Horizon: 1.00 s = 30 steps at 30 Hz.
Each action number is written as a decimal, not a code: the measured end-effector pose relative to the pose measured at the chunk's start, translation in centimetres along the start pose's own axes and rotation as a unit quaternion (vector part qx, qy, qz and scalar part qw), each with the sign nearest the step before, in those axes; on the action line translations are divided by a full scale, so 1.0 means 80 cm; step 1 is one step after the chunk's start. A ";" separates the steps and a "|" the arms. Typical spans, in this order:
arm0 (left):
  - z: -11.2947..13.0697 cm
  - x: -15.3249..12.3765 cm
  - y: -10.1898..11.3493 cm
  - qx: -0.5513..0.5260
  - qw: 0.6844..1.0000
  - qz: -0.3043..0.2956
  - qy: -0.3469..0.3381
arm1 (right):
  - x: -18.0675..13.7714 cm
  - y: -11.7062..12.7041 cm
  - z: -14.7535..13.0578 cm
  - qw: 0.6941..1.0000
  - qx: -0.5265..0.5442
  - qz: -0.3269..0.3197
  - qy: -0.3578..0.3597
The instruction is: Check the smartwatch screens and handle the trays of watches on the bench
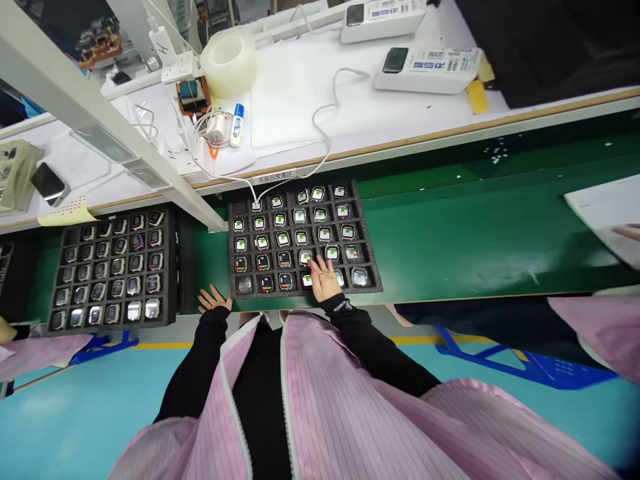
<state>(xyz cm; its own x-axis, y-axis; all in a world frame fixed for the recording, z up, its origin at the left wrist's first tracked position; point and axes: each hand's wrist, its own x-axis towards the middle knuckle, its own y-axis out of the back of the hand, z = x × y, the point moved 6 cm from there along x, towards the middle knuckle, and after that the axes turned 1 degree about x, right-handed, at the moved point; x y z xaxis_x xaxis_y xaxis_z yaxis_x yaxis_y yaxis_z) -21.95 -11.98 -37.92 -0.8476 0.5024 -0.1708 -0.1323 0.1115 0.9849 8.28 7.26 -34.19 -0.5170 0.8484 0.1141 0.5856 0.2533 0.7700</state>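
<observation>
In front of me a dark grey foam tray (374,283) holds rows of smartwatches, most with lit screens. My right hand (324,277) is over the tray's front rows, its fingers stretched out with no object held. Its fingertips are at a lit smartwatch (305,257), apparently touching it. Partly under the hand lies another smartwatch (307,281). My left hand (215,299) has its fingers spread at the green bench's front edge, beside the tray's left side, holding nothing. A white cable (253,190) runs down to a smartwatch in the back row.
On the left, stacked foam trays (173,267) hold more smartwatches. A white post (175,193) rises between the trays. The shelf behind carries a tape roll (229,63), a glue bottle (237,125) and white devices (427,70). A co-worker's hand (627,231) touches white paper (607,210) at right.
</observation>
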 end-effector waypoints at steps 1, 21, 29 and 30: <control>0.001 0.000 0.001 0.002 1.000 0.002 -0.004 | 0.000 0.000 0.000 1.000 0.000 0.000 -0.001; 0.012 -0.005 0.022 0.023 1.000 0.008 -0.014 | -0.043 0.029 -0.003 0.998 0.037 -0.043 0.036; 0.016 -0.005 0.025 0.027 1.000 -0.001 -0.005 | -0.056 0.018 -0.027 0.995 0.057 -0.055 0.066; 0.016 -0.004 0.025 0.027 1.000 -0.001 -0.004 | -0.055 0.016 -0.029 0.995 0.053 -0.058 0.067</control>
<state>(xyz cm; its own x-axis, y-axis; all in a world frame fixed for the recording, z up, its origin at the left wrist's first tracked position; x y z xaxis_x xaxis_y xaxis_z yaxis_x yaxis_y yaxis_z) -21.25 -10.83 -35.93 -0.8429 0.5094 -0.1735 -0.1058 0.1593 0.9815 9.84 2.78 -32.25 -0.6594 0.7425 0.1176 0.5762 0.3987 0.7135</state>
